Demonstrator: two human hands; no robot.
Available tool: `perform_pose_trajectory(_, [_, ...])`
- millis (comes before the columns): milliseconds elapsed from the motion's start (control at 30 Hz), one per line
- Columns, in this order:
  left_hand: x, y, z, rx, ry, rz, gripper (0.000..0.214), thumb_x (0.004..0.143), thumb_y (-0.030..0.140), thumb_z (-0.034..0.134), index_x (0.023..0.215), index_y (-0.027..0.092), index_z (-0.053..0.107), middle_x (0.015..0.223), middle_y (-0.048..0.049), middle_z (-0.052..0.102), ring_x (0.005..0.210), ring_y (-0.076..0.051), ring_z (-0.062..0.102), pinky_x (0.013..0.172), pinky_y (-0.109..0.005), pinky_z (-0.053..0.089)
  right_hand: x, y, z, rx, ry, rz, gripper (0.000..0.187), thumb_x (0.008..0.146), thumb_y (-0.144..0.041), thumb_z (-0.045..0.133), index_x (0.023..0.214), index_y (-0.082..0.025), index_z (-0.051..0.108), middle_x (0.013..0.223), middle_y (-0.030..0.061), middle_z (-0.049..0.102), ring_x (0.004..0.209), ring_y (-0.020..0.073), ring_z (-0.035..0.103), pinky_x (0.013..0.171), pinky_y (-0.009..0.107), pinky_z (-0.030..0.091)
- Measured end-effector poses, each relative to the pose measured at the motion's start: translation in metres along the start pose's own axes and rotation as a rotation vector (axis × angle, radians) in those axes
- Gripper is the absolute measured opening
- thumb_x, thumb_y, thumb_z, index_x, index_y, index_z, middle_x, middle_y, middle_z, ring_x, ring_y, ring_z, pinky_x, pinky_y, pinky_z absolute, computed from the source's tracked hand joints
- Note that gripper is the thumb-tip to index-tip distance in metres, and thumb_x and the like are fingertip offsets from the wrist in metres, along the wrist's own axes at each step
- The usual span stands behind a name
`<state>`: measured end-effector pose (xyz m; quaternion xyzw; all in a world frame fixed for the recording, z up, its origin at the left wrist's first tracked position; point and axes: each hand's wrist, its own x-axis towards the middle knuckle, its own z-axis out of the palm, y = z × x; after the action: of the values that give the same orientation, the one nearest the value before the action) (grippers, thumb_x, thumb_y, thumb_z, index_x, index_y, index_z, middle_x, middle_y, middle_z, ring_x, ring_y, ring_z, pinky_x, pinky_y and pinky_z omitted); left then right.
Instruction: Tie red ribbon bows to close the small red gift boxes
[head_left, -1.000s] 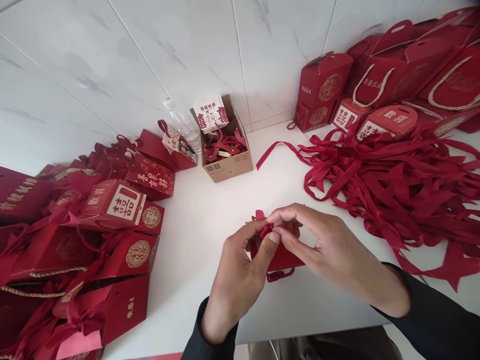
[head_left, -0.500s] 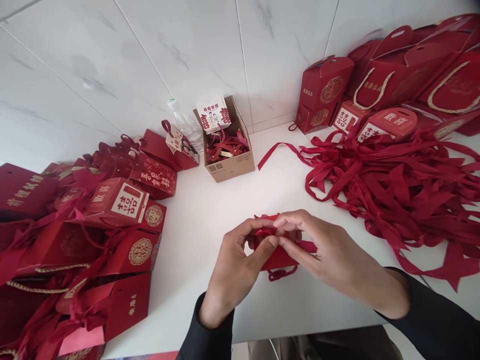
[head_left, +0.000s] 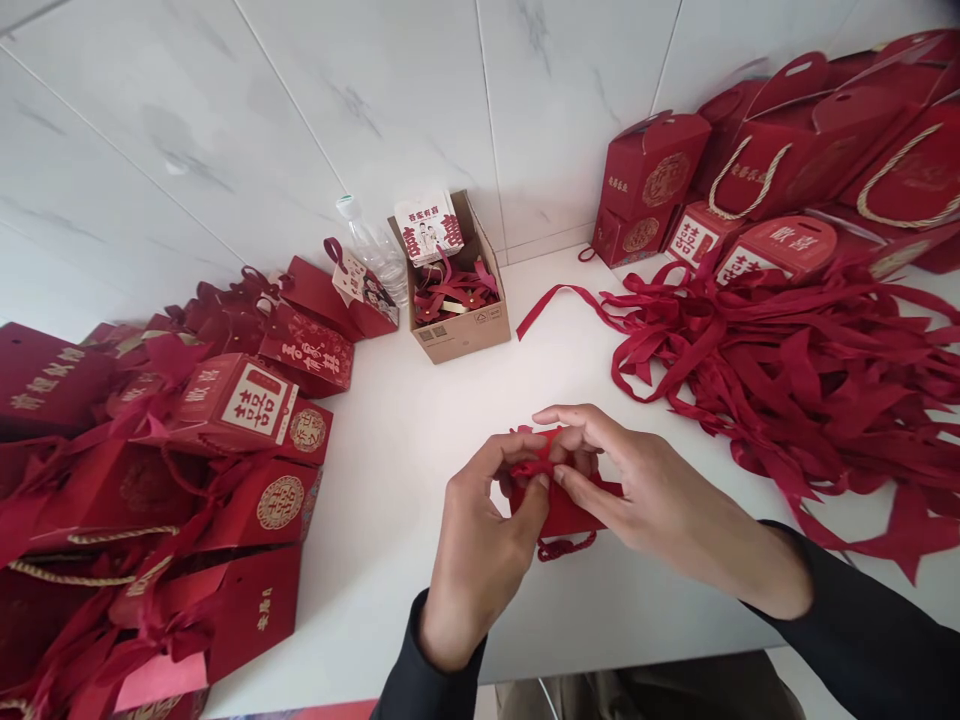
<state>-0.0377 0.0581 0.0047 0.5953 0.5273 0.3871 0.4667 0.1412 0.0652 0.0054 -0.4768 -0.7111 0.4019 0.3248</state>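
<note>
A small red gift box [head_left: 564, 515] lies on the white table in front of me, with a dark red cord [head_left: 566, 547] at its near edge. Over the box, a red ribbon [head_left: 541, 467] is bunched between my fingertips. My left hand [head_left: 491, 540] pinches it from the left, thumb and forefinger curled in. From the right, my right hand [head_left: 637, 480] pinches the ribbon close to the left thumb, its forefinger raised a little. The exact form of the ribbon is partly hidden behind the fingers.
Many red gift boxes [head_left: 217, 500] crowd the left side. At the back stand a cardboard box [head_left: 471, 335] of cards and ribbon pieces and a clear plastic bottle [head_left: 367, 240]. To the right, a heap of red ribbons [head_left: 810, 380] lies before more red boxes [head_left: 795, 140].
My right forefinger has lifted slightly and my left hand has shifted a little right. More of the ribbon between the fingertips shows. The gift box stays in place.
</note>
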Motion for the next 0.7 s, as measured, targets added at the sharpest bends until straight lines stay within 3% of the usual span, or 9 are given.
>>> perform_pose_trajectory(167, [-0.003,-0.006,0.010,0.177,0.126,0.092,0.021,0.091,0.009,0.059,0.098,0.023,0.072,0.092,-0.0007,0.074,0.081,-0.015,0.063,0.072,-0.027,0.049,-0.002,-0.004,-0.004,0.029,-0.060,0.015,0.034,0.102,-0.018,0.051,0.134,-0.029,0.052,0.094,-0.0002,0.075,0.081,0.0170,0.074,0.071,0.029,0.061])
perform_pose_trajectory(300, [-0.008,-0.015,0.017,0.234,0.220,0.210,0.024,0.093,0.004,0.055,0.095,0.024,0.067,0.090,0.0014,0.071,0.083,-0.015,0.063,0.074,-0.026,0.049,-0.001,-0.005,-0.009,0.100,-0.075,0.080,0.028,0.105,-0.026,0.052,0.132,-0.030,0.055,0.102,0.0009,0.079,0.084,0.0173,0.076,0.066,0.026,0.060])
perform_pose_trajectory(500, [-0.010,-0.023,0.025,0.274,0.274,0.458,0.025,0.096,0.000,0.056,0.101,0.024,0.062,0.102,-0.0015,0.067,0.096,-0.014,0.066,0.083,-0.026,0.053,0.002,-0.006,-0.013,0.111,-0.075,0.142,0.026,0.105,-0.035,0.052,0.128,-0.027,0.060,0.112,0.0050,0.078,0.103,0.0203,0.076,0.078,0.031,0.061])
perform_pose_trajectory(700, [-0.011,-0.029,0.025,0.309,0.438,0.456,0.037,0.085,0.002,0.066,0.114,0.024,0.057,0.119,-0.0072,0.058,0.113,-0.020,0.059,0.081,-0.027,0.052,0.003,-0.002,-0.016,0.152,-0.072,0.222,0.027,0.101,-0.040,0.058,0.126,-0.032,0.063,0.104,0.0013,0.076,0.102,0.0222,0.073,0.078,0.033,0.057])
